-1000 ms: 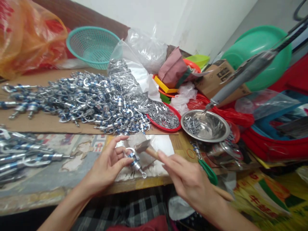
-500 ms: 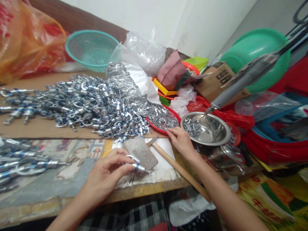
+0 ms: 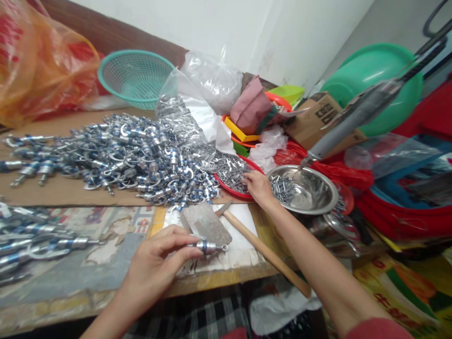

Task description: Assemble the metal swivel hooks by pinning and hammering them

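Note:
My left hand (image 3: pixel 165 259) pinches a small silver metal fitting (image 3: pixel 208 246) with a blue band and a ring at its tip. The fitting is held level, just in front of a grey metal block (image 3: pixel 205 221) on white paper. My right hand (image 3: pixel 259 187) is over the right side of a red tray (image 3: pixel 231 190) heaped with small metal pieces (image 3: pixel 229 170). Its fingers are bent and drawn together at the pieces; whatever is between them is hidden. A hammer with a wooden handle (image 3: pixel 264 249) lies beside the block, under my right forearm.
A big heap of similar fittings (image 3: pixel 141 155) covers the cardboard, and more lie at the left (image 3: pixel 31 240). Right of the tray stands a steel bowl (image 3: pixel 310 188) of pins, beneath a grey tool arm (image 3: pixel 353 117). A turquoise basket (image 3: pixel 137 77) stands behind.
My right hand has moved from the tray's front rim up and left, onto the metal pieces. My left hand still holds the fitting, now slightly turned and more level.

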The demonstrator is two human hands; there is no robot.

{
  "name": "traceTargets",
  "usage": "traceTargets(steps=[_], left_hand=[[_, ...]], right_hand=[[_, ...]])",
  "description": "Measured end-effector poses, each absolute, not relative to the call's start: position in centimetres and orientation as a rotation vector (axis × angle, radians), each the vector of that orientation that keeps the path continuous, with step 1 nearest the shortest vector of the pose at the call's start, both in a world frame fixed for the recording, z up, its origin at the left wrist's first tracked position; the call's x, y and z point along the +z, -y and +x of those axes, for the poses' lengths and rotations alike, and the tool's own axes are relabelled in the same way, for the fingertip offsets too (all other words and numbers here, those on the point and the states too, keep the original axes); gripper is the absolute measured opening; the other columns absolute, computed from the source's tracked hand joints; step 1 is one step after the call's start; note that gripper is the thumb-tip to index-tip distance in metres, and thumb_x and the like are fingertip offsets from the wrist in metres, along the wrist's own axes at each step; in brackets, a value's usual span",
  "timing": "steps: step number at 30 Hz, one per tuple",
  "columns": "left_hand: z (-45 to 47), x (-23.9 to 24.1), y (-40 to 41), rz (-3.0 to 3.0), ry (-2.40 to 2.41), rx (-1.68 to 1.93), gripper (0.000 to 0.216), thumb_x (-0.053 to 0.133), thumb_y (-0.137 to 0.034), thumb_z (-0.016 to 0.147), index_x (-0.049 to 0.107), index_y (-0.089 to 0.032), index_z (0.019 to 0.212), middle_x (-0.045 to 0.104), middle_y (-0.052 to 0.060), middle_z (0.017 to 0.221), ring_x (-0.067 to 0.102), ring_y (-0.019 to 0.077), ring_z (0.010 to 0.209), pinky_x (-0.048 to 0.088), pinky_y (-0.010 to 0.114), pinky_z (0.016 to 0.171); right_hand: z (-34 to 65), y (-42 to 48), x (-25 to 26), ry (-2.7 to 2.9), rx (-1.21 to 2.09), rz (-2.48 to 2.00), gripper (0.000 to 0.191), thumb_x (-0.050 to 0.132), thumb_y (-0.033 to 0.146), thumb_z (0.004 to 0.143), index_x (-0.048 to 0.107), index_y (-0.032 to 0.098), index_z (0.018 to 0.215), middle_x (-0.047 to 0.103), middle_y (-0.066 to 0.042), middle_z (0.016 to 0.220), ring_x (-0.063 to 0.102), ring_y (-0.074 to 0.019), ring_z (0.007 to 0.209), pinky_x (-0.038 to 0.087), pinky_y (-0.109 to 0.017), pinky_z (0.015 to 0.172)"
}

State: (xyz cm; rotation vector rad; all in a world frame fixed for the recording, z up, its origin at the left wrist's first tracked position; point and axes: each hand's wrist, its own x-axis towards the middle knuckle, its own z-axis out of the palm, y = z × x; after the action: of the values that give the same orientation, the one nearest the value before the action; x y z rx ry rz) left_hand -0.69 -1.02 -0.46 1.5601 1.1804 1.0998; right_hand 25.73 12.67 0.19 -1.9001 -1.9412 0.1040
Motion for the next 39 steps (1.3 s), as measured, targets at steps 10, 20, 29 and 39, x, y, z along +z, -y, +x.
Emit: traceTargets(steps=[10,20,29,39], left_hand=[[-0.3,-0.1,1.4,1.453,-1.242,1.191,0.013,0.074,-0.021,0.059,0.076,-0.022,0.072,0.07,0.002,0.063,0.063,0.0178,0.06,0.05,0.026,0.057],[-0.3,0.2,1.8,1.562,-1.176,1.274,0.027,0.074,-0.018,0.06,0.075,-0.025,0.086,0.067,-0.001,0.06,0.06,0.0151,0.055,0.049,0.024,0.056],[-0.1,0.9,2.2,1.655,-1.099,1.261,0.017,0.065,-0.019,0.07,0.077,-0.029,0.076,0.07,0.002,0.067,0.063,0.0176,0.064,0.048,0.025,0.058],[-0.3,1.0,2.8,1.699,-1.085,1.353,0.022,0.067,-0.014,0.068,0.076,-0.032,0.077,0.07,0.0,0.068,0.064,0.0151,0.063,0.047,0.022,0.057]], right_hand=[[19.7,-5.7,2.1,1.669,0.876,-1.393,0.039,0.056,0.014,0.078,0.052,0.013,0.117,0.072,-0.006,0.089,0.069,-0.0152,0.082,0.057,-0.028,0.073],[15.8,1.7,1.7,1.51,1.025,-0.997,0.038,0.059,0.005,0.07,0.06,0.023,0.103,0.07,0.003,0.074,0.068,-0.0117,0.068,0.057,-0.023,0.065],[15.6,2.6,2.6,1.463,1.041,-1.056,0.038,0.068,0.014,0.068,0.056,0.02,0.104,0.071,0.001,0.073,0.068,-0.0147,0.069,0.056,-0.027,0.069],[15.5,3.2,2.7,1.459,0.965,-1.107,0.038,0.069,0.012,0.069,0.056,0.02,0.104,0.071,0.001,0.07,0.069,-0.0158,0.068,0.056,-0.03,0.073]])
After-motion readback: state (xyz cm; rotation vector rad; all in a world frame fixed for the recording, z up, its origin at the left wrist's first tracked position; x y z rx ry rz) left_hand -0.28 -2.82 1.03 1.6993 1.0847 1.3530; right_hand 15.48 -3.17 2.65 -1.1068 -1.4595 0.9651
